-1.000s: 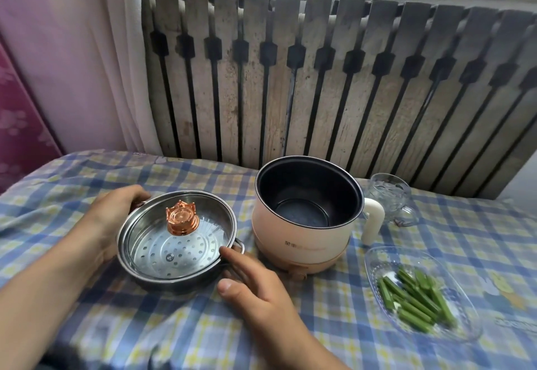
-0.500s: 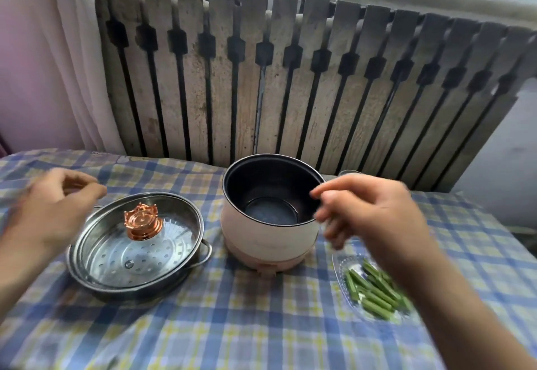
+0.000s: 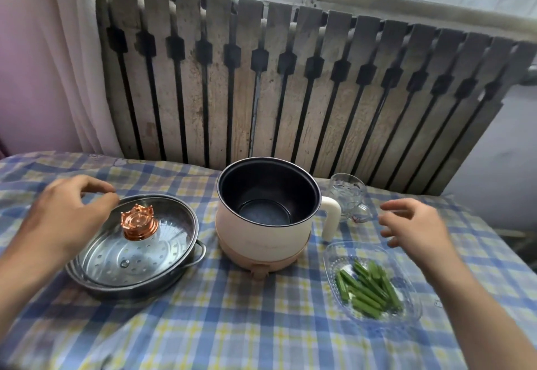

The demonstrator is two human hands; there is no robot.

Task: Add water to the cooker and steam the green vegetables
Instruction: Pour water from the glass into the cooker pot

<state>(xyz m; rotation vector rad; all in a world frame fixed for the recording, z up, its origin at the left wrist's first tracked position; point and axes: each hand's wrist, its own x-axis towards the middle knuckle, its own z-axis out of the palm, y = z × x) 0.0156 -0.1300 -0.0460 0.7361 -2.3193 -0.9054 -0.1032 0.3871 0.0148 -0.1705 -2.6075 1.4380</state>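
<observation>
Cooker [image 3: 263, 241]: cream electric pot with a dark, empty inner bowl and no lid on it, standing upright on the checked tablecloth [image 3: 232, 320]; its white handle [image 3: 330, 218] points to the person's right.
Glass mug [image 3: 347, 199]: just beyond the cooker's handle, to the right and toward the slatted panel; clear, patterned, upright. Whether it holds water I cannot tell.
Green vegetables [image 3: 367, 289]: cut green stalks piled in a clear plastic tray [image 3: 334, 259], right of the cooker and nearer the person than the mug.
Steamer tray [image 3: 162, 278]: round steel pan with small side handles, left of the cooker and close to it without touching; its perforated floor shows through the cover.
Glass lid [image 3: 151, 250]: lying on the steamer tray, with a copper crown-shaped knob [image 3: 139, 222] on top.
Left hand [image 3: 66, 212]: above the far-left rim of the steamer tray, fingers loosely curled with the thumb near the fingertips, holding nothing.
Right hand [image 3: 415, 227]: in the air right of the cooker, beside the mug and beyond the vegetable tray, fingers spread and slightly bent, touching nothing.
Slatted panel [image 3: 290, 87]: worn wooden slats behind the cooker, under a window.
</observation>
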